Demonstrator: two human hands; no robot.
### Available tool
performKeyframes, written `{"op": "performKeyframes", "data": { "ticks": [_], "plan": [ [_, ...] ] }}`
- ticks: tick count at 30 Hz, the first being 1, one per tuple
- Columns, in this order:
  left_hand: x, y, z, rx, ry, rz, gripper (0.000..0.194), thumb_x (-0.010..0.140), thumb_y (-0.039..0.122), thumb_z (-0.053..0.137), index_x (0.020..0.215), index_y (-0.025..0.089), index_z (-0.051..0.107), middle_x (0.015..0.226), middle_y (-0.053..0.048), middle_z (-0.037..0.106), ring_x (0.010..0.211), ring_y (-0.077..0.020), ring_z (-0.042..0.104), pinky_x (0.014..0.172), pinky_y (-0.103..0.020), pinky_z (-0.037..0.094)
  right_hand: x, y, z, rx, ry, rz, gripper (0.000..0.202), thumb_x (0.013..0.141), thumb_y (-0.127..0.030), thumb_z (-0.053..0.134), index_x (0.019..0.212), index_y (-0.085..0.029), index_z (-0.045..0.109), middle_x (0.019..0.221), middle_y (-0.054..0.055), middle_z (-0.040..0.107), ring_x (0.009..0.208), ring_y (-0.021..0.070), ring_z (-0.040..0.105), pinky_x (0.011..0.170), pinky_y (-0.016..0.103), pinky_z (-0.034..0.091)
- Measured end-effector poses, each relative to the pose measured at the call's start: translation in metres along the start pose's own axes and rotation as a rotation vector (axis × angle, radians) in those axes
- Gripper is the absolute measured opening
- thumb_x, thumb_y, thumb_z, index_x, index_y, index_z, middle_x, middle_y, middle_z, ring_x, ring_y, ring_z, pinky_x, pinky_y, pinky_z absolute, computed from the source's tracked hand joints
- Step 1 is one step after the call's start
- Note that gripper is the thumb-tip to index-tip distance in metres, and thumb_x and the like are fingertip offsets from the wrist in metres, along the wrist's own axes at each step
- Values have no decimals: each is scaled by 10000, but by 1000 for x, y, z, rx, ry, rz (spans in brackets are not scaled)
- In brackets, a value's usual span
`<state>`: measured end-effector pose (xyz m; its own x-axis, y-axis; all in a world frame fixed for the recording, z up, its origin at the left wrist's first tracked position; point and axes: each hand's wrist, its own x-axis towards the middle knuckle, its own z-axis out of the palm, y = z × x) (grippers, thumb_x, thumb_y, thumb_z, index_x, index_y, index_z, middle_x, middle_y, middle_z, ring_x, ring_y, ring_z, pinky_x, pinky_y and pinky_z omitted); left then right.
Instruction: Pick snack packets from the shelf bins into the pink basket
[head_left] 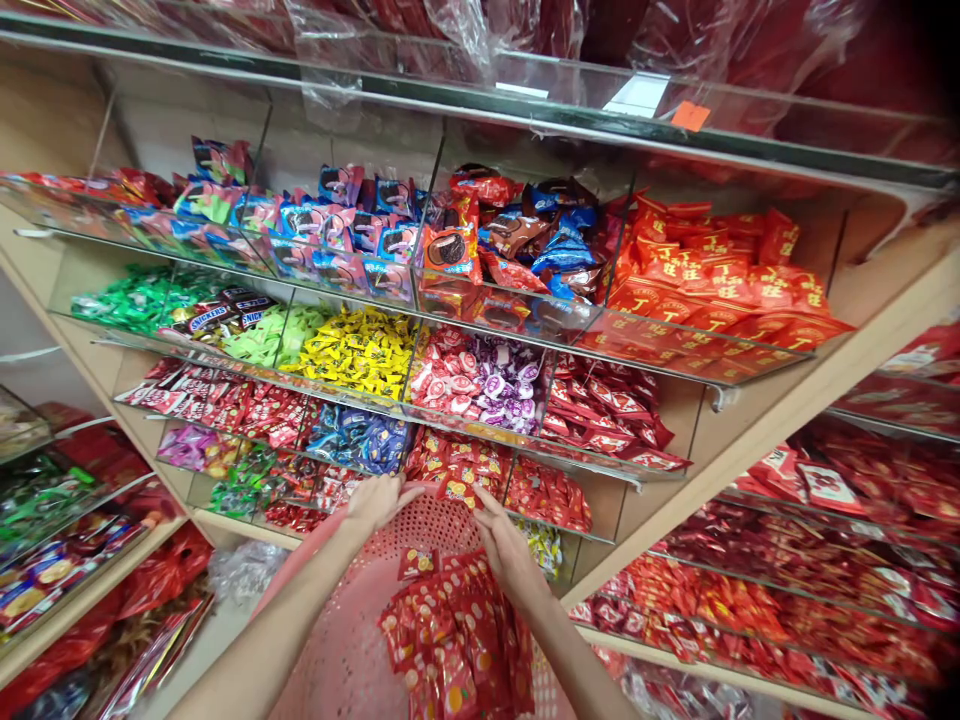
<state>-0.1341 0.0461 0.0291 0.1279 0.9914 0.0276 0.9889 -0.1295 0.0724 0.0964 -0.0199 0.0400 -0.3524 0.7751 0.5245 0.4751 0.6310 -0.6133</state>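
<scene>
A pink plastic basket (337,640) with a perforated wall stands before me, tilted toward the shelves. Red candy packets (450,630) with orange fruit prints lie heaped inside it. At its far rim is my left hand (375,502), closed on the edge, with one finger pointing right. My right hand (504,545) pinches a red candy packet (459,490) just above that rim; the fingertips are partly hidden. Right behind the rim, a shelf compartment holds matching red packets (457,455).
Clear-fronted shelves (360,285) of wrapped sweets rise ahead, including yellow candies (360,350), purple candies (514,380) and red-orange packets (720,270). A wooden side panel (772,420) slants along the right. More candy shelves (810,530) stand beyond it. Plastic bags (251,570) lie low at left.
</scene>
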Motion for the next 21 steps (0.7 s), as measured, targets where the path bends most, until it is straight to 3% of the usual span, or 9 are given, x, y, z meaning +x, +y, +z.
{"op": "performKeyframes", "data": {
  "ticks": [4,7,10,13,17,21],
  "plan": [
    [-1,0,0,2,-3,-13,743,700,681,73,865,167,583,773,-134,625,789,-269,583,678,-357,410,0,-7,7,74,93,210,178,846,-280,339,913,-211,488,979,66,558,914,142,519,787,292,420],
    [0,1,1,-8,-19,-33,741,699,684,95,892,161,583,784,-139,623,813,-259,579,707,-346,403,-1,-14,9,80,75,312,174,844,-318,336,831,-215,474,778,26,540,729,132,507,681,262,414],
    [0,1,1,-16,-19,-37,733,697,686,108,902,163,579,789,-139,624,815,-255,579,718,-349,398,-2,-21,11,111,109,314,176,835,-334,353,778,-219,473,833,26,522,823,140,481,781,285,376],
    [0,1,2,-15,-16,-36,736,696,686,102,900,162,576,792,-139,624,811,-260,579,709,-352,400,-4,-22,16,298,128,361,181,827,-360,358,785,-222,467,943,33,510,949,149,458,848,302,362],
    [0,0,2,3,5,-12,741,702,677,76,885,158,572,785,-135,622,795,-273,581,685,-357,405,-10,-19,31,616,70,570,219,817,-420,340,848,-230,443,890,28,502,825,142,504,638,259,471],
    [1,-1,2,8,-6,-5,708,721,655,82,891,166,564,790,-138,625,794,-265,582,696,-363,403,-19,-9,43,698,127,637,268,807,-441,355,944,-236,461,960,49,499,848,152,514,555,241,486]
  ]
}}
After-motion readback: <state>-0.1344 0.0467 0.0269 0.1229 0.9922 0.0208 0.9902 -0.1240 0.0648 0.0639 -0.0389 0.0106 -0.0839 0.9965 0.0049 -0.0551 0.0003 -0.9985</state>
